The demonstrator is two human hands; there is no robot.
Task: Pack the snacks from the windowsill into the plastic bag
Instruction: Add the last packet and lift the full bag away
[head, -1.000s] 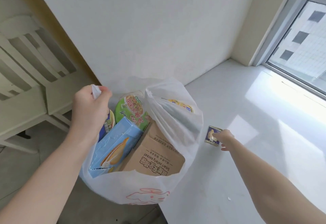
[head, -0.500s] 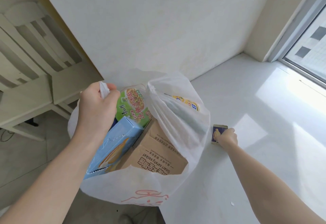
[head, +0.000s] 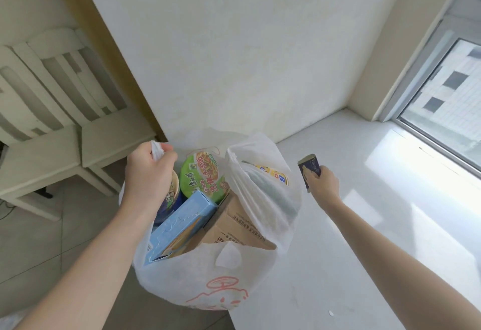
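Right grip: the right hand point(head: 322, 184) is closed round a small dark blue packet point(head: 309, 168), with the fingers curled on its lower part.
Packet position: it is held on end over the windowsill point(head: 377, 238), just beside the right wall of the plastic bag point(head: 182, 277) and outside it. Contact with the sill cannot be told.
Left grip: the left hand point(head: 148, 173) is closed on a white bag handle point(head: 156, 149), which is bunched in the fist, and the mouth is held open.
Bag contents: a green noodle bowl point(head: 204, 177), a light blue box point(head: 179, 223) and a brown cardboard box point(head: 234, 228) are seen. A second cup point(head: 170, 197) is partly hidden under the left hand. A yellow packet point(head: 273, 175) is seen through the film.
Bag position: it is hung at the sill's left edge, with red print on the near wall.
Surroundings: a window point(head: 447, 121) is seen at right and a pale slatted chair point(head: 57, 95) at left.
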